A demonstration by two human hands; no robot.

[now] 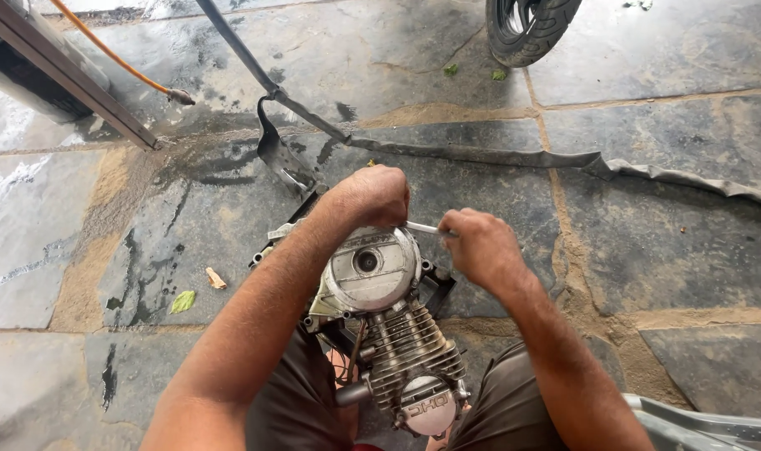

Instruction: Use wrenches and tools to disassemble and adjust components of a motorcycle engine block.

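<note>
While the left hand (370,196) grips the motorcycle engine (380,317) at centre frame, the right hand (479,246) clasps a slim tool (422,227) against its side cover (370,269), apparently not yet removed.

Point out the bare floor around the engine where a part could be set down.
Right of the right hand, dry stone slabs lie bare up to the rubber strip. Left, floor between the engine and green leaf is free but wet. Crowded: around the left hand, beside the bent metal piece.
</note>
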